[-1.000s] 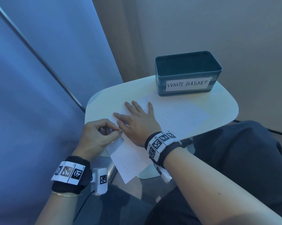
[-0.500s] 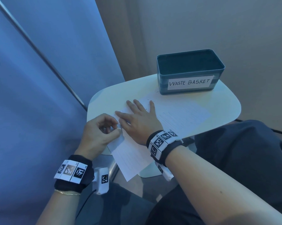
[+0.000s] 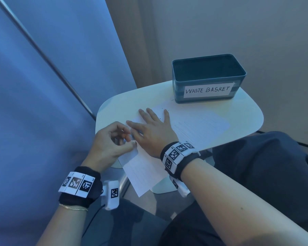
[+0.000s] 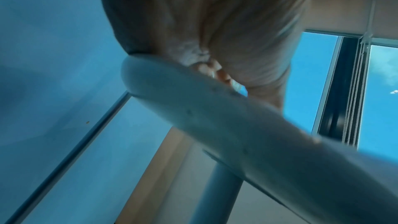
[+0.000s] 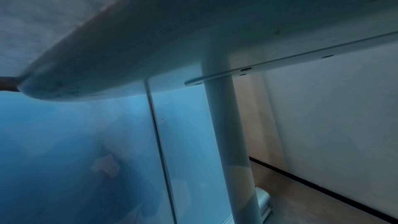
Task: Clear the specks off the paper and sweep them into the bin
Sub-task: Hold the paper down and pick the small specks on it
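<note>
A white lined paper [image 3: 199, 128] lies slantwise on the small white table [image 3: 117, 107], its near end hanging over the front edge. My right hand [image 3: 149, 125] presses flat on the paper's left part, fingers straight and spread. My left hand [image 3: 128, 137] is curled at the paper's left edge and pinches it between thumb and fingertips. A few dark specks [image 3: 163, 108] lie on the paper just beyond my right thumb. The teal bin [image 3: 178, 89], labelled WASTE BASKET, stands at the table's far right. The left wrist view shows my palm [image 4: 215, 23] above the table's rim [image 4: 215, 117].
A blue panel with a slanted metal bar [image 3: 43, 55] stands close on the left. My leg in dark trousers [image 3: 256, 166] sits under the table's right side. The right wrist view shows only the table's underside [image 5: 215, 23] and its pedestal leg [image 5: 228, 125].
Both hands stay where they were on the paper. The left hand's fingers have curled a little more at the paper's edge, and the head view has shifted slightly.
</note>
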